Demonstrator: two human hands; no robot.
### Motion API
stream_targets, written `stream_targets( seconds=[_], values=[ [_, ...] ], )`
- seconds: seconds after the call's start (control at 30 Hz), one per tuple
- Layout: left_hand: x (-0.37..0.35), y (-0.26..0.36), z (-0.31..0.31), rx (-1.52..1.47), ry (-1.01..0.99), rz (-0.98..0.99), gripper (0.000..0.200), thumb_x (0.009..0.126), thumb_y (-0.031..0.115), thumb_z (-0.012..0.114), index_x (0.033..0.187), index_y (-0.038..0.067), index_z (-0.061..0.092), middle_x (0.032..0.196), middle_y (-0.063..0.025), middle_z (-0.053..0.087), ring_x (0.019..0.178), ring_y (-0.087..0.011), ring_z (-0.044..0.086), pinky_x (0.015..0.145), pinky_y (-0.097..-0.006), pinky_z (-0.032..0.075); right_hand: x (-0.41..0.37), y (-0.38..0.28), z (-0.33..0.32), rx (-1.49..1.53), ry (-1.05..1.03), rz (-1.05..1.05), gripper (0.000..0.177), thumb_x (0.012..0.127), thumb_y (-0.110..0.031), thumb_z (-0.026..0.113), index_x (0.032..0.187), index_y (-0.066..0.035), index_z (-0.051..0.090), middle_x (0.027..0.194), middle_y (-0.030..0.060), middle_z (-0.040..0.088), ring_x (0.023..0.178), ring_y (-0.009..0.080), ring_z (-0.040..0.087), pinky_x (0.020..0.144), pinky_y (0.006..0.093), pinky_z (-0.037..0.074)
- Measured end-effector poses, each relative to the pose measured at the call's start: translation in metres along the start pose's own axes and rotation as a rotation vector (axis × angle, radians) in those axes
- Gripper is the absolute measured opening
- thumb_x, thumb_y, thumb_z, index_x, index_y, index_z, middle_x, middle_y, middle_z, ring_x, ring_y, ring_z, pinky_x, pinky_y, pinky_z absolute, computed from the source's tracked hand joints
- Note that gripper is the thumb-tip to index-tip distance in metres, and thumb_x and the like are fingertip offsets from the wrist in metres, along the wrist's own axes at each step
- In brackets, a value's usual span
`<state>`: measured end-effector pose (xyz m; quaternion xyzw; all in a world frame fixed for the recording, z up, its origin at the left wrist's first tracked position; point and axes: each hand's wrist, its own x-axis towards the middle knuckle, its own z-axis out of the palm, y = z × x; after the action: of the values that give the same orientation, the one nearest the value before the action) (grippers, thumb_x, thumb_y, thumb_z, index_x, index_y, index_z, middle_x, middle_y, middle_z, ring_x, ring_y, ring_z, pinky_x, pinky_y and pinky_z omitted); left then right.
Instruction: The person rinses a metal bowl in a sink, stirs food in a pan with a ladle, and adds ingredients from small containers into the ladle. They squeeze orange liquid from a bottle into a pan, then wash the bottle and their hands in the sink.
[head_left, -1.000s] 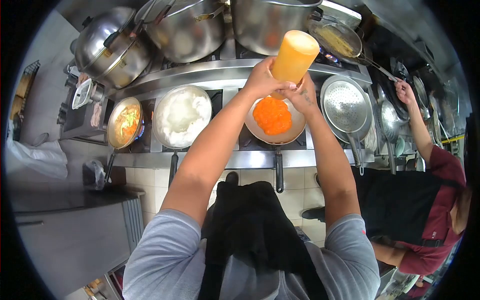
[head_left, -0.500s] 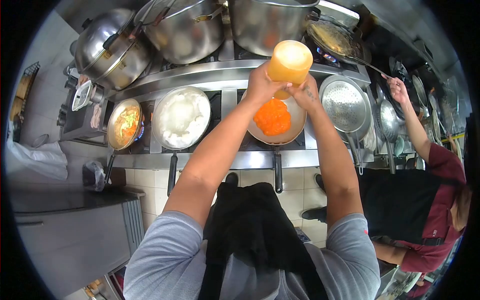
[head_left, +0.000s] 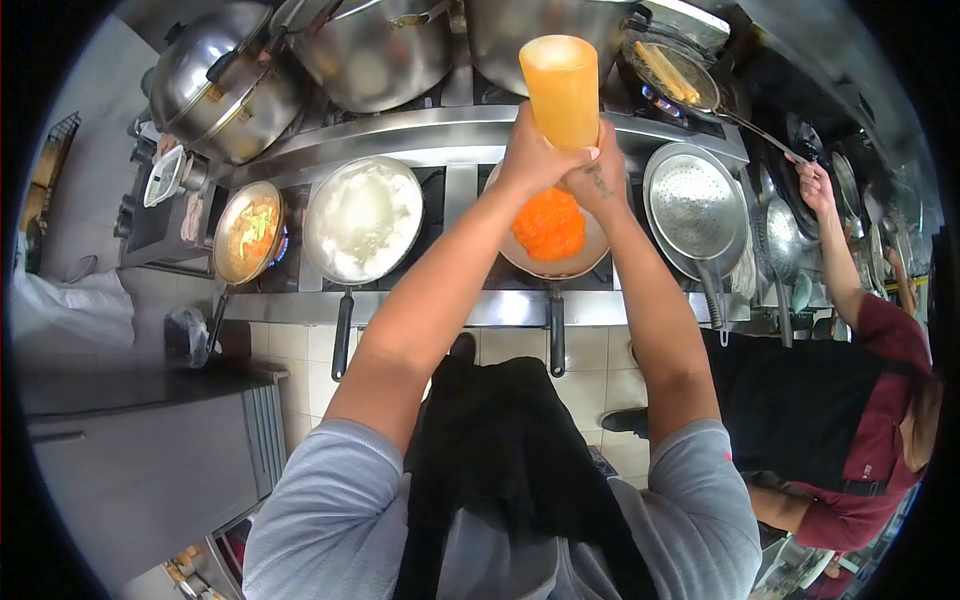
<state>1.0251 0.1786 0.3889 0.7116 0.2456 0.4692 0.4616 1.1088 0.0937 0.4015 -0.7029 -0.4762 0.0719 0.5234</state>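
My left hand (head_left: 533,160) and my right hand (head_left: 592,178) both grip the lower end of an upturned orange plastic bottle (head_left: 562,88). The bottle is held upside down, straight above a frying pan (head_left: 592,250) on the stove. A mound of bright orange sauce (head_left: 548,224) lies in that pan. The pan's dark handle (head_left: 555,335) points toward me over the front edge of the stove.
Left of it are a pan of white food (head_left: 364,222) and a pan of vegetables (head_left: 248,232). Big steel pots (head_left: 375,48) stand at the back. A perforated skimmer (head_left: 694,210) lies to the right. A person in a dark red shirt (head_left: 880,400) holds a long-handled pan (head_left: 672,70).
The bottle has been lifted a little and tipped more upright over the pan. The sauce mound looks about the same. The other person's arm has shifted.
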Motion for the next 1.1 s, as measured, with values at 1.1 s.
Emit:
stream_targets(
  seconds=[1.1],
  values=[
    [-0.046,0.053,-0.050,-0.006,-0.238,0.058,0.094,0.076,0.035,0.074,0.145,0.000,0.020,0.140,-0.0198,0.040,0.133,-0.0279,0.037,0.110,-0.0397,0.029,0.009,-0.013,-0.017,0.306,0.049,-0.111,0.060,0.066,-0.017,0.083,0.115,0.000,0.054,0.103,0.0112,0.064,0.091,0.0241,0.064,0.081,0.0339,0.051]
  ],
)
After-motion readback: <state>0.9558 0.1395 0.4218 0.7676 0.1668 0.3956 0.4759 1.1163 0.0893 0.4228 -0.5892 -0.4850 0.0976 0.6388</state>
